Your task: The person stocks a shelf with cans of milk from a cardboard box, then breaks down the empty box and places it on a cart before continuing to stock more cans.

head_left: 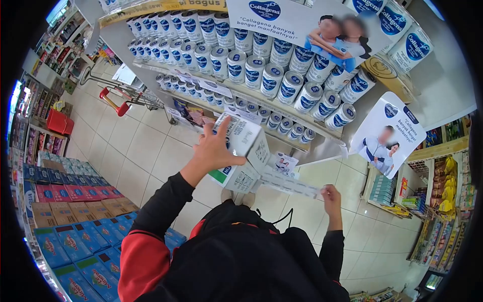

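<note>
My left hand (215, 147) grips a white carton (246, 140) with a green and blue patch at its lower corner, held up in front of me. My right hand (331, 194) pinches the end of a long white paper strip (289, 184) that runs from under the carton toward the right. Both sleeves are dark, with red at the left shoulder. A shelf display (261, 98) of blue-and-white tins (271, 78) stands just beyond the carton.
A Collagena poster (282, 15) tops the display and a standee (390, 136) stands at its right. A shopping trolley (126, 95) with red handles is parked left of the shelf. Stacked blue boxes (75, 251) fill the lower left. Product racks (437, 201) line the right.
</note>
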Demonstrator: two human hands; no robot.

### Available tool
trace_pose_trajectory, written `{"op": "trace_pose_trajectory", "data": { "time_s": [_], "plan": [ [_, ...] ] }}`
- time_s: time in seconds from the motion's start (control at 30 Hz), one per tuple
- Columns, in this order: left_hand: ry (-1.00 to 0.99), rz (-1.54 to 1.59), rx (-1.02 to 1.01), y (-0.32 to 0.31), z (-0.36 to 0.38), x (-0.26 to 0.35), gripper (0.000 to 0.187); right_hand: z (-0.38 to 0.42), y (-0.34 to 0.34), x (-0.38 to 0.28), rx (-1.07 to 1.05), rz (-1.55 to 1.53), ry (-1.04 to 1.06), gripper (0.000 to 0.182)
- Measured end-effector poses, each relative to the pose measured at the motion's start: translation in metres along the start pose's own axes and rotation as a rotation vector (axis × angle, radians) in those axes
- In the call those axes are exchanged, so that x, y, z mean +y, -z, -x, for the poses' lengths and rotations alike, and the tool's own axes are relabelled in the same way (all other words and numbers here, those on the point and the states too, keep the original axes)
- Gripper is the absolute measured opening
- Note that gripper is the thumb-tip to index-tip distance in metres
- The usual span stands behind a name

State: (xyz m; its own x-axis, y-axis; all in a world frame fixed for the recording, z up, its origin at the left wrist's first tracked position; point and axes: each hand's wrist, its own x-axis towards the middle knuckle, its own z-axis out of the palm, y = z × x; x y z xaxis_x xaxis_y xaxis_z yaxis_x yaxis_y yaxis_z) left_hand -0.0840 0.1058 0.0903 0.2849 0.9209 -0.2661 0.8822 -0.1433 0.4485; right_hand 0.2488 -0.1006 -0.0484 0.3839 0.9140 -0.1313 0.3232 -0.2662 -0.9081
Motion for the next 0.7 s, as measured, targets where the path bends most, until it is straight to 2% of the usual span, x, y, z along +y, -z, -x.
{"op": "trace_pose_trajectory", "data": {
  "time_s": [0.07,0.13,0.2,0.23,0.3,0.33,0.4,0.43,0.5,0.53,0.6,0.67,0.7],
  "plan": [
    [-0.046,0.089,0.023,-0.005,-0.013,-0.019,0.107,0.0,0.011,-0.033,0.027,-0.174,0.084,0.006],
    [-0.089,0.284,-0.003,-0.007,-0.02,-0.028,0.106,0.002,0.013,-0.07,0.053,-0.21,0.08,0.009],
    [-0.06,0.378,-0.068,-0.014,-0.03,-0.038,0.104,0.003,0.006,-0.1,0.155,-0.659,0.242,0.01],
    [-0.092,0.496,-0.108,-0.033,-0.044,-0.059,0.104,0.006,0.002,-0.11,0.18,-0.757,0.214,0.013],
    [-0.114,0.746,-0.2,-0.044,-0.061,-0.083,0.098,0.007,0.004,-0.111,0.129,-0.824,0.236,0.011],
    [-0.123,0.902,-0.259,-0.046,-0.062,-0.091,0.089,0.011,0.007,-0.111,0.061,-0.884,0.235,0.01],
    [-0.094,1.117,-0.367,-0.053,-0.073,-0.12,0.078,0.016,0.009,-0.104,0.068,-0.849,0.197,0.009],
    [-0.1,1.123,-0.373,-0.064,-0.078,-0.14,0.078,0.017,0.007,-0.099,0.056,-0.827,0.156,0.009],
    [0.057,1.37,-0.419,-0.081,-0.084,-0.173,0.069,0.016,-0.004,-0.085,0.058,-0.84,0.117,0.009],
    [0.048,1.37,-0.419,-0.073,-0.081,-0.173,0.069,0.014,-0.011,-0.077,0.057,-0.857,0.072,0.008],
    [0.153,1.474,-0.484,-0.06,-0.067,-0.174,0.066,0.01,-0.019,-0.06,0.116,-0.914,0.014,0.006],
    [0.17,1.398,-0.472,-0.053,-0.058,-0.175,0.059,0.007,-0.023,-0.041,0.209,-0.995,-0.15,0.009],
    [0.222,1.191,-0.337,-0.052,-0.055,-0.174,0.053,0.005,-0.029,-0.02,0.202,-0.996,-0.153,0.009]
  ]
}}
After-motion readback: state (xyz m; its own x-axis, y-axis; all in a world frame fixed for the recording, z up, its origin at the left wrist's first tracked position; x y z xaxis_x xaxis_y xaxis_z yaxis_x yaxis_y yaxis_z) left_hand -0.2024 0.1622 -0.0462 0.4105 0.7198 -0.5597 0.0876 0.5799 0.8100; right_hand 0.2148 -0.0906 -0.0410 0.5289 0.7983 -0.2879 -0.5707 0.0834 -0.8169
